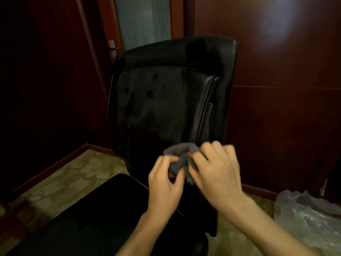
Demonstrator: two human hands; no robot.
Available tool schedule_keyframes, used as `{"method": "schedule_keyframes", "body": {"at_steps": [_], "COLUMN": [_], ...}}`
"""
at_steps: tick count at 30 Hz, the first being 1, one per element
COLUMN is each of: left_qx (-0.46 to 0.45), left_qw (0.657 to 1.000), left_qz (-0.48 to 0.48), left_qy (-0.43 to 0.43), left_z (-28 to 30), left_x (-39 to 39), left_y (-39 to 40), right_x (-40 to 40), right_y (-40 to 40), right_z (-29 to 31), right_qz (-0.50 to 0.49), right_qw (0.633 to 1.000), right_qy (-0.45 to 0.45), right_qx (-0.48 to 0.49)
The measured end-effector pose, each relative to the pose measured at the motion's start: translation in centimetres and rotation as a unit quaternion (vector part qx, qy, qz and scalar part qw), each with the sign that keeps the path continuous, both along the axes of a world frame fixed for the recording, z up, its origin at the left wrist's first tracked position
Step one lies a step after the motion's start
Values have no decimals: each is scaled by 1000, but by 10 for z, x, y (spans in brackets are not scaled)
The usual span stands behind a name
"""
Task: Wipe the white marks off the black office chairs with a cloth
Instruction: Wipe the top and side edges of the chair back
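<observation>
Both gripping a crumpled grey cloth (181,159): left hand (166,183) pinching its lower fold, right hand (215,172) curled over the top, before a black leather office chair (162,100).

The black leather office chair (162,100) stands upright, its tufted backrest facing the camera. A crumpled grey cloth (181,159) is bunched just before the backrest's lower part.

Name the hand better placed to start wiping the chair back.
Probably right. The right hand grips the cloth closest to the chair back; the left hand holds its lower, nearer part.
</observation>
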State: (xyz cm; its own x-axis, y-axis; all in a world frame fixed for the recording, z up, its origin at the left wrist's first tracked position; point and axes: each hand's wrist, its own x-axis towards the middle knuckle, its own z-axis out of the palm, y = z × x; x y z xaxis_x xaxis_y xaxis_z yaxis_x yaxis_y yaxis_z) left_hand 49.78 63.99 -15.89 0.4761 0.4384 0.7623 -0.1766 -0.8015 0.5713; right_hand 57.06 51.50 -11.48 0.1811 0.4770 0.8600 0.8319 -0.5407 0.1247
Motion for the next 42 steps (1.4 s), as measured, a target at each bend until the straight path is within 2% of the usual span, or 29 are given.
{"method": "schedule_keyframes", "body": {"at_steps": [2, 5, 9, 14, 17, 19, 23, 26, 28, 32, 34, 38, 42], "left_qx": [3, -6, -17, -118, -148, -157, -129, -114, -114, -125, -154, -123, -74], "left_qw": [1000, 1000, 1000, 990, 981, 980, 991, 993, 993, 980, 972, 987, 993], "left_qz": [2, -6, -16, -3, -9, -6, 0, -13, -16, -6, -12, -4, -90], "left_qy": [-29, -26, -12, 78, 129, 122, 29, 18, 40, 156, 180, 107, -35], "left_z": [28, 44, -4, -75, -95, -90, -51, -37, -47, -96, -103, -59, 22], "left_x": [15, 24, 6, -20, -28, -29, -18, -9, -12, -30, -36, -37, -18], "left_y": [4, 4, -4, -12, -18, -18, -11, -8, -11, -16, -18, -20, -29], "right_x": [10, 14, -1, -25, -31, -29, -22, -20, -25, -39, -42, -31, -5], "right_y": [5, 8, 1, -5, -7, -8, 4, 14, 14, 2, -6, -8, -10], "right_z": [25, 34, -16, -94, -125, -122, -71, -60, -76, -141, -161, -122, -42], "right_qz": [-16, -31, -10, 14, 16, 21, 25, 5, 0, -7, 13, 68, 105], "right_qw": [999, 998, 998, 993, 990, 992, 991, 986, 983, 983, 979, 971, 948], "right_qy": [-11, 3, 42, 101, 130, 118, 78, 87, 108, 168, 193, 185, 163], "right_qx": [35, 60, 47, 53, 42, 49, 110, 141, 149, 76, 67, 134, 252]}}
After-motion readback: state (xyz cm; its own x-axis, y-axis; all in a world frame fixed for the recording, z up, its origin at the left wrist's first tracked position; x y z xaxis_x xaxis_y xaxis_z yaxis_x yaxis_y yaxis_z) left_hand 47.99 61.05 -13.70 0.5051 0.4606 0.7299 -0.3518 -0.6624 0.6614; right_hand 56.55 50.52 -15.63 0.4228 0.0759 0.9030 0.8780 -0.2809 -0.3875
